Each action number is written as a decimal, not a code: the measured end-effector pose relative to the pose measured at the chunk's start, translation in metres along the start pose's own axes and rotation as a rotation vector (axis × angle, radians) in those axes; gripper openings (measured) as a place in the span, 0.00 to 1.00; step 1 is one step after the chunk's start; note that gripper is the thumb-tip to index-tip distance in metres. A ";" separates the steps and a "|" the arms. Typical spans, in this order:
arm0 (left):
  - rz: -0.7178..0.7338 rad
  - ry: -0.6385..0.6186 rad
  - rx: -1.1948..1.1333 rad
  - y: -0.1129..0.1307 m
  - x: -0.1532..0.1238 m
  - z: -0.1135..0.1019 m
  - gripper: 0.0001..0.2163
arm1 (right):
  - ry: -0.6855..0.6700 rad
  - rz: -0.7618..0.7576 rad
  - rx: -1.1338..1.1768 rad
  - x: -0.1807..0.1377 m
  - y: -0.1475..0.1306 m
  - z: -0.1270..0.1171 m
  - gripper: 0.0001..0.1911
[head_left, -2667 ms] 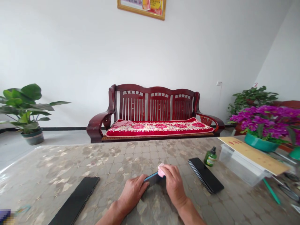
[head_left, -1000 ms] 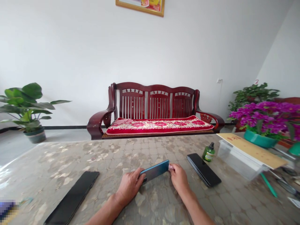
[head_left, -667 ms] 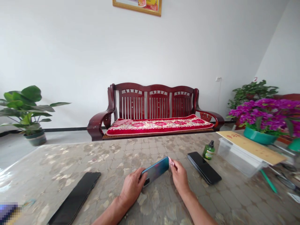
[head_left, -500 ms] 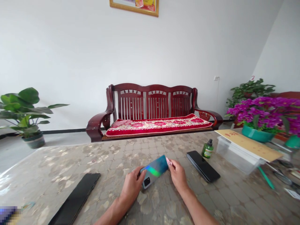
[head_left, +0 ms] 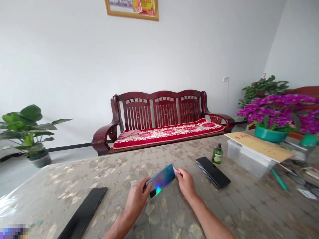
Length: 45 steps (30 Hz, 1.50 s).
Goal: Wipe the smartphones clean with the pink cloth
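Note:
A blue phone (head_left: 160, 180) with an iridescent back is held tilted over the marbled table (head_left: 62, 186), back side and camera lens facing me. My left hand (head_left: 136, 200) grips its near lower end with closed fingers. At the far upper end, my right hand (head_left: 184, 181) pinches a small pink cloth (head_left: 175, 170) against the phone's edge. A stack of black phones (head_left: 212, 167) lies just right of my right hand, and a small green bottle (head_left: 217, 154) stands behind it.
A long black phone (head_left: 84, 212) lies at the left front. A clear plastic box (head_left: 246, 157) under a yellow board (head_left: 259, 146) sits at right, with a green pen (head_left: 278, 179), purple flowers (head_left: 276, 113) and scissors beyond. A wooden bench (head_left: 159, 122) stands behind the table.
The phone has been turned from edge-on to back side up and lifted at its far end. The pink cloth went from wiping its top to pinched at the far edge. My view swung right.

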<state>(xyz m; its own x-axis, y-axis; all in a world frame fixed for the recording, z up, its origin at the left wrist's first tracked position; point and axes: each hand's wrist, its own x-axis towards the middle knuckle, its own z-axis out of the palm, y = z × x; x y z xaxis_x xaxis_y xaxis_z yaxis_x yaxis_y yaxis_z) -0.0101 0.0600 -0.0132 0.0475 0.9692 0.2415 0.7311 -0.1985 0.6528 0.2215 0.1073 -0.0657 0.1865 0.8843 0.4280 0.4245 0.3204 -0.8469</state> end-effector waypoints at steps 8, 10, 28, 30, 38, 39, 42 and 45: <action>0.019 -0.016 -0.085 0.000 -0.002 0.002 0.23 | -0.031 0.000 0.011 0.000 -0.002 0.002 0.17; -0.051 -0.030 -0.147 0.000 -0.001 0.002 0.26 | -0.039 -0.005 0.000 0.000 -0.003 0.003 0.15; 0.001 -0.152 -0.575 0.048 -0.008 -0.004 0.18 | -0.046 0.022 -0.009 0.000 -0.004 0.004 0.16; 0.058 -0.071 -0.474 0.046 -0.004 0.004 0.16 | -0.026 0.032 0.011 0.001 -0.003 0.004 0.16; 0.082 -0.038 -0.229 0.074 0.013 -0.008 0.13 | 0.038 -0.105 0.188 -0.014 -0.042 -0.004 0.15; 0.085 -0.018 -0.213 0.077 0.014 -0.011 0.13 | 0.056 -0.146 0.222 -0.016 -0.048 -0.005 0.16; 0.058 0.030 -0.215 0.079 0.015 -0.014 0.13 | 0.076 -0.189 0.215 -0.019 -0.052 -0.004 0.17; 0.057 0.064 -0.232 0.075 0.014 -0.012 0.13 | 0.029 -0.124 0.117 -0.020 -0.038 0.002 0.16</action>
<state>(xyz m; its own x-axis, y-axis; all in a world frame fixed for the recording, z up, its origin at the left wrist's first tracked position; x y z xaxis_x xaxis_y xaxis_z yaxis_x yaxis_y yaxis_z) 0.0373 0.0564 0.0479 0.0355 0.9457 0.3232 0.5518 -0.2881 0.7826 0.1997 0.0783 -0.0422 0.1651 0.8260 0.5390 0.3404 0.4652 -0.8171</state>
